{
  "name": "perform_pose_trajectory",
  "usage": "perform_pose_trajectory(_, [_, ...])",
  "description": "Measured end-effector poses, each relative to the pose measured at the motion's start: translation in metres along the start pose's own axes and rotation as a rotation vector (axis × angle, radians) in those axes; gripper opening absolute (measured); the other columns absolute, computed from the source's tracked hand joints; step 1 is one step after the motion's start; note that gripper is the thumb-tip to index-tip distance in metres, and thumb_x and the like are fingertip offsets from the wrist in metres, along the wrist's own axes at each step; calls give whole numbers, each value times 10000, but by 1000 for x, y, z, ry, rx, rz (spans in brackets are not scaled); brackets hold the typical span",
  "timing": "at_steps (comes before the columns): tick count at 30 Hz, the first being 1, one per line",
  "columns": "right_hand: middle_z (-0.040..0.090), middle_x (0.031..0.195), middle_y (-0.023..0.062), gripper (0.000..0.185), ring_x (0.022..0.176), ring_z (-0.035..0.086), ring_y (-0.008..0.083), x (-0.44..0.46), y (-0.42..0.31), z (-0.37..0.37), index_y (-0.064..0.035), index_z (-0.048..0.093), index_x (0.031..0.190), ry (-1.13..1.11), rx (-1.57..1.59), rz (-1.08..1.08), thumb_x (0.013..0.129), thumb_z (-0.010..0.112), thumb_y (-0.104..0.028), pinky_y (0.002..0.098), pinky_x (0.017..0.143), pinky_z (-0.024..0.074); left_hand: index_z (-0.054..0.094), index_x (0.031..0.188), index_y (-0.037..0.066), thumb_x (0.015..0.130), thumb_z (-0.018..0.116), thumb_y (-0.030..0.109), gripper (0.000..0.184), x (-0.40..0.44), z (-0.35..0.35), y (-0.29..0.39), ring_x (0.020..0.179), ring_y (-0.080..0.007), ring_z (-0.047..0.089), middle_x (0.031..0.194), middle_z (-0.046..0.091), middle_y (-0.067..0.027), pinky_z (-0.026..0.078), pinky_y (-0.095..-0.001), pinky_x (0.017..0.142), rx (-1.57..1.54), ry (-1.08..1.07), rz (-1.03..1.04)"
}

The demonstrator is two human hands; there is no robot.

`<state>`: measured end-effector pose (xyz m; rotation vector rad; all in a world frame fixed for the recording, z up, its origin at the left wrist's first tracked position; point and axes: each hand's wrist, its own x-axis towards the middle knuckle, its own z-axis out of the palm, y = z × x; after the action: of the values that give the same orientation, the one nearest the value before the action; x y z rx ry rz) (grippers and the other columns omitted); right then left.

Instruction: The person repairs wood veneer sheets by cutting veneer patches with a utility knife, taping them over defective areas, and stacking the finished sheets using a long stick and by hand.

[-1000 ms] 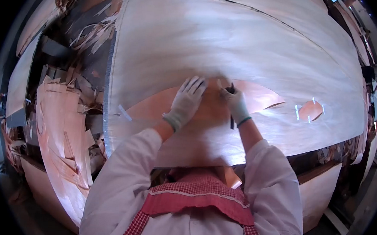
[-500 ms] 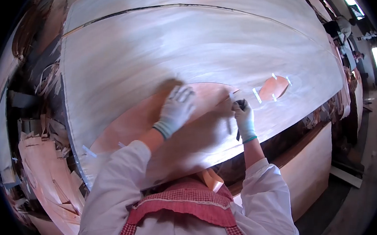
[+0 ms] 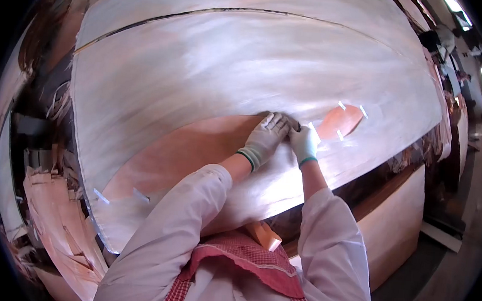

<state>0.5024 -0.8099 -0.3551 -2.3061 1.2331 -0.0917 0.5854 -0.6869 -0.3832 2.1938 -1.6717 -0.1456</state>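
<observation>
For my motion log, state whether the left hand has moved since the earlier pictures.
Yes: the left gloved hand has moved rightward along the sheet, nearer the small taped veneer patch.

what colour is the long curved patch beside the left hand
Salmon pink; the long curved patch shows clearly against the paler sheet in the head view.
</observation>
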Motion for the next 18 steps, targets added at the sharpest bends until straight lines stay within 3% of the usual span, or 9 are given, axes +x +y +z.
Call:
perform_pose_trajectory(3, [646, 837, 269, 304, 823, 637, 411, -5, 14, 16, 26, 629, 905, 38, 71, -88, 832, 624, -268, 474, 750, 491, 445, 1378, 91, 942, 378, 182, 450, 1, 3, 6, 1414, -256, 274, 1467, 403, -100, 135, -417, 1185, 270, -97, 6])
perform_pose_trajectory(5, [654, 834, 238, 244, 802, 631, 415, 0, 6, -7, 0, 603, 879, 12, -204, -355, 841, 628, -240, 492, 720, 488, 444, 1377, 82, 937, 387, 193, 458, 1, 0, 11, 1415, -254, 270, 1460, 408, -107, 135, -415, 1184, 382, -137, 46])
perform_pose_trajectory(8, [668, 819, 201, 227, 784, 642, 394, 22, -14, -31, -38, 615, 893, -83, -358, -341, 876, 594, -264, 477, 672, 489, 423, 1381, 38, 909, 438, 171, 491, -9, -4, 2, 1391, -296, 303, 1448, 403, -144, 179, -409, 1174, 140, -44, -70])
perform_pose_trajectory(9, [670, 801, 195, 226, 757, 649, 361, 33, -25, -29, -39, 636, 878, -189, -84, -352, 866, 621, -264, 449, 653, 492, 415, 1385, 30, 906, 449, 168, 500, -13, -7, -8, 1386, -305, 307, 1447, 399, -152, 188, -408, 1171, 17, 30, -152])
perform_pose_trajectory(10, [671, 801, 194, 225, 749, 649, 346, 32, -39, -21, -39, 646, 873, -309, 140, -367, 858, 633, -263, 435, 655, 494, 413, 1382, 31, 879, 498, 121, 518, -30, -19, -14, 1369, -314, 325, 1436, 401, -175, 206, -409, 1162, -221, 242, -375])
perform_pose_trajectory(13, [672, 802, 191, 255, 723, 638, 309, 12, -93, 36, -35, 671, 878, -557, 529, -304, 822, 677, -284, 410, 662, 496, 463, 1309, 42, 841, 563, 119, 485, -87, -60, -43, 1350, -281, 355, 1410, 421, -137, 268, -412, 1138, -99, 461, -600])
perform_pose_trajectory(15, [683, 855, 198, 304, 784, 657, 331, 37, -90, 129, -39, 681, 911, -485, 424, -310, 806, 688, -324, 409, 695, 514, 424, 1340, 42, 856, 552, 111, 506, -93, -56, -61, 1341, -276, 371, 1393, 439, -141, 269, -397, 1140, -107, 443, -558])
perform_pose_trajectory(17, [686, 903, 205, 334, 870, 662, 360, 16, -136, 100, -42, 691, 942, -284, -48, -338, 796, 684, -343, 420, 755, 529, 392, 1366, 37, 869, 536, 97, 521, -91, -50, -72, 1331, -279, 387, 1385, 451, -143, 269, -381, 1142, -195, 286, -482])
perform_pose_trajectory(18, [684, 924, 209, 344, 894, 657, 368, 16, -146, 84, -42, 687, 962, -326, -105, -308, 795, 682, -343, 424, 772, 529, 394, 1365, 36, 874, 526, 87, 512, -88, -48, -74, 1317, -285, 401, 1377, 458, -145, 278, -385, 1136, -139, 321, -478])
